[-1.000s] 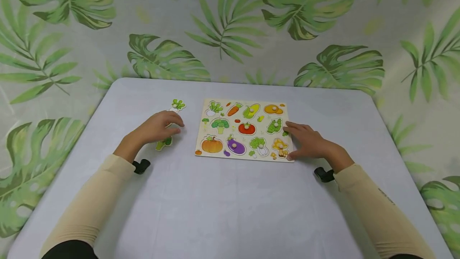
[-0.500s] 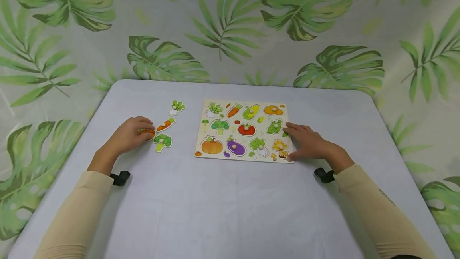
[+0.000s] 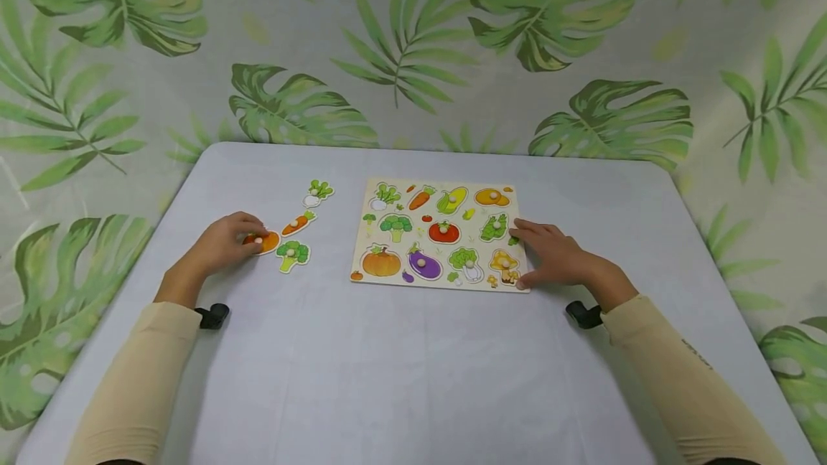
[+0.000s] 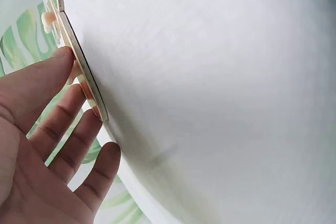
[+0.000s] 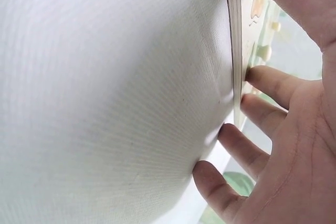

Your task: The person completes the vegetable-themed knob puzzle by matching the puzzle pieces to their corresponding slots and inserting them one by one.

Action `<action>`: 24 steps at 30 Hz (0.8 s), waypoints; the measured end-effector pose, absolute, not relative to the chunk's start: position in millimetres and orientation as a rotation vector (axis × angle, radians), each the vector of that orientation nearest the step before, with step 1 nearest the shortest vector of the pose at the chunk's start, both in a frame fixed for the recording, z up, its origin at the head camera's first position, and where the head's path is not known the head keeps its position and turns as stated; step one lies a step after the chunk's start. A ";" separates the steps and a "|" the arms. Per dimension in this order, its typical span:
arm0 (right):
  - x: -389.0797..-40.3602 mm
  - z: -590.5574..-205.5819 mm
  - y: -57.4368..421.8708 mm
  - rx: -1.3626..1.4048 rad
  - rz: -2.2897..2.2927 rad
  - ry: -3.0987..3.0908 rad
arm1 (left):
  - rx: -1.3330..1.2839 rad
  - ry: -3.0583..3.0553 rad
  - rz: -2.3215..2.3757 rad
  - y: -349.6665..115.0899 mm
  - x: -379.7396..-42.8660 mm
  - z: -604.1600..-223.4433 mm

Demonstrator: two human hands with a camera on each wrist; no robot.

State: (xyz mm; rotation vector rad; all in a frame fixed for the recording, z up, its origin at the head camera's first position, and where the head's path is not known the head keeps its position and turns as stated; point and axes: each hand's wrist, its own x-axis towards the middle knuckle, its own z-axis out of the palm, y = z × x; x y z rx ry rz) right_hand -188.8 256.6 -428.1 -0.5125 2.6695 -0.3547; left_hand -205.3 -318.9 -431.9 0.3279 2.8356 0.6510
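In the head view my left hand (image 3: 229,244) is at a pumpkin puzzle piece (image 3: 268,242) lying on the table, thumb and fingertips pinching at its knob. The left wrist view shows this piece edge-on (image 4: 86,72), the other fingers reaching past its far end. Right beside it lie a carrot piece (image 3: 298,223) and a broccoli piece (image 3: 293,255), with a turnip piece (image 3: 317,194) farther back. My right hand (image 3: 552,253) rests on the right edge of the wooden vegetable puzzle board (image 3: 403,278), its fingers spread and thumb near the front corner.
The board holds several knobbed pieces, among them a tomato (image 3: 444,232), an eggplant (image 3: 424,262) and corn (image 3: 451,199). A white cloth covers the table (image 3: 413,364), whose back edge meets a leaf-patterned backdrop (image 3: 413,56).
My left hand has moved left from over the carrot and broccoli pieces to the pumpkin piece, uncovering them; its fingers have closed in at the knob. My right hand stays on the board.
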 end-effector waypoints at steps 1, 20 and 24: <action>-188.7 -427.7 256.5 -0.513 -0.355 2.669 | 0.312 2.831 0.644 -318.9 -205.7 -432.5; -189.6 -431.3 257.5 -0.494 -0.340 2.672 | 0.252 2.832 0.669 -319.7 -206.6 -432.8; -189.9 -429.5 257.6 -0.497 -0.348 2.672 | 0.234 2.823 0.678 -319.5 -207.5 -432.8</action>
